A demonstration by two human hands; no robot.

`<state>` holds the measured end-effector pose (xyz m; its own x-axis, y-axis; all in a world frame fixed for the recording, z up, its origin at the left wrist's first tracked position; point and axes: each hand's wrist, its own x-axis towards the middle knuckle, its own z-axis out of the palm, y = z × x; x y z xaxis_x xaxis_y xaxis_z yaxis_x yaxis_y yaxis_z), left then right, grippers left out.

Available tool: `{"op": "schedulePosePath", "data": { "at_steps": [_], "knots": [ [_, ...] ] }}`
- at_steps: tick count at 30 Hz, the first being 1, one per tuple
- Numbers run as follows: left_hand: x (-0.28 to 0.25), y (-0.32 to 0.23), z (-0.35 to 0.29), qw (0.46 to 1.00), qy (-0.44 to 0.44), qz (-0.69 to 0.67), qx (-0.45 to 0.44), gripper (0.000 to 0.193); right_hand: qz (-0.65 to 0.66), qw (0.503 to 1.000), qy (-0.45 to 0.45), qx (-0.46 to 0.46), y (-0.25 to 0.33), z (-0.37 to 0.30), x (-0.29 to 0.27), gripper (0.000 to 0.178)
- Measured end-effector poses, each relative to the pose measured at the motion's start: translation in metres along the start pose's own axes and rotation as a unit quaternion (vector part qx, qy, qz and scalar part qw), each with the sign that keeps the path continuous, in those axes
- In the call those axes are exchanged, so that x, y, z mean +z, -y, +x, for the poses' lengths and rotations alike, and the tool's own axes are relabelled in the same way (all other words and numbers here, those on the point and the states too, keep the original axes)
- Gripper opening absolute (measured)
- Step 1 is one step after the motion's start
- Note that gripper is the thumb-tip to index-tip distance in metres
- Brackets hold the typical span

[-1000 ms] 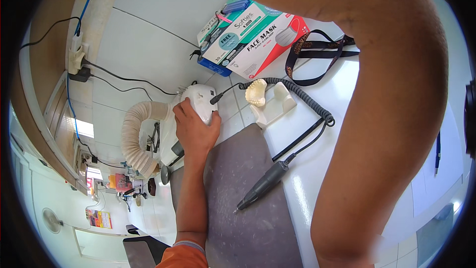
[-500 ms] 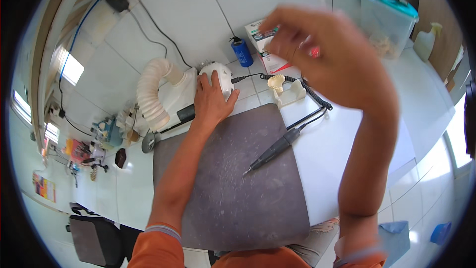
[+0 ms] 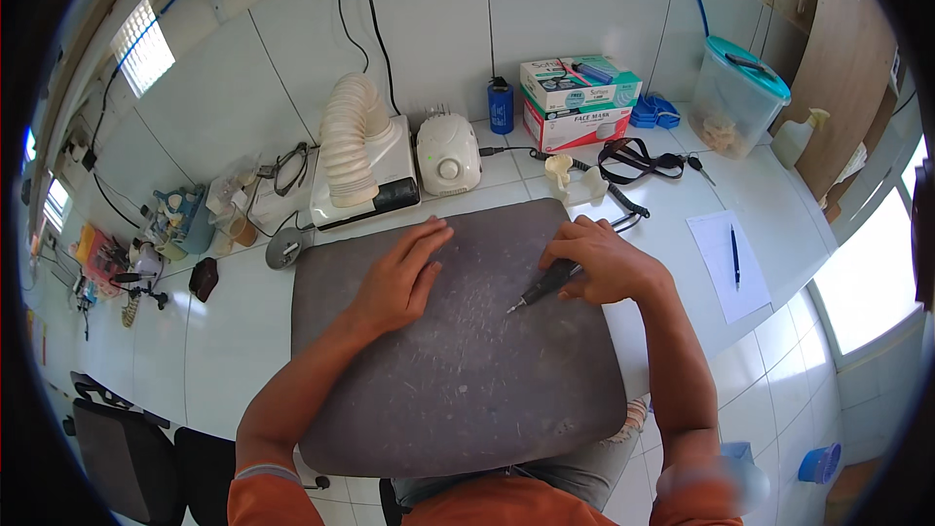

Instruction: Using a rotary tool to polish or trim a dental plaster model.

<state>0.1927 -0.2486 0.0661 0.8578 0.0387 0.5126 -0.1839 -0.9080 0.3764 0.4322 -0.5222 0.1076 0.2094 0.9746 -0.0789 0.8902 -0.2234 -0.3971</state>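
A grey work mat [image 3: 458, 409] lies in front of me. Over its right upper part, my right hand [image 3: 609, 263] has its fingers closed round a black rotary handpiece [image 3: 550, 282], whose thin metal tip points toward the mat's middle. My left hand [image 3: 399, 278] holds nothing; its fingers are stretched out above the mat's upper left. Beyond the mat stands the white handpiece control unit [image 3: 448, 158], with a cable running from its right side. A small cream dental cast [image 3: 559, 170] rests by a cream stand [image 3: 584, 189], just beyond my right hand.
Left of the control unit stands a white dust extractor [image 3: 321, 180] with a ribbed hose [image 3: 346, 141]. At the back are a blue can [image 3: 500, 107], stacked mask boxes [image 3: 579, 127], a black strap [image 3: 643, 161] and a teal-lidded tub [image 3: 730, 107]. A pen [image 3: 735, 258] lies on paper [image 3: 706, 234] at right.
My left hand has left the control unit and come back over the mat. My right hand, raised before, has come down and taken hold of the handpiece. The view has shifted too.
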Motion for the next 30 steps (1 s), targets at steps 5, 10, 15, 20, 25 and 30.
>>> {"op": "schedulePosePath", "data": {
  "at_steps": [5, 10, 15, 20, 25, 30],
  "knots": [
    [0.012, 0.004, -0.015, 0.998, 0.014, -0.056, -0.014, 0.043, 0.009, 1.000, -0.012, -0.003, -0.013, 0.000, 0.014, 0.044],
    [0.014, 0.007, -0.015, 0.991, 0.015, -0.125, -0.037, 0.044, 0.026, 1.000, -0.011, 0.004, -0.016, 0.000, 0.017, 0.041],
    [0.012, 0.007, -0.016, 0.990, 0.033, -0.128, -0.054, 0.042, 0.028, 0.999, -0.022, -0.007, -0.012, -0.002, 0.017, 0.039],
    [0.011, 0.006, -0.015, 0.991, 0.049, -0.111, -0.051, 0.036, 0.024, 0.999, -0.034, -0.011, -0.012, -0.008, 0.011, 0.037],
    [0.010, 0.004, -0.014, 0.984, 0.083, -0.126, -0.100, 0.031, 0.046, 0.998, -0.049, 0.019, -0.013, -0.013, 0.002, 0.034],
    [0.013, 0.005, -0.013, 0.991, 0.072, -0.088, -0.069, 0.030, 0.046, 0.997, -0.036, 0.057, -0.013, -0.013, 0.005, 0.033]
  ]
}}
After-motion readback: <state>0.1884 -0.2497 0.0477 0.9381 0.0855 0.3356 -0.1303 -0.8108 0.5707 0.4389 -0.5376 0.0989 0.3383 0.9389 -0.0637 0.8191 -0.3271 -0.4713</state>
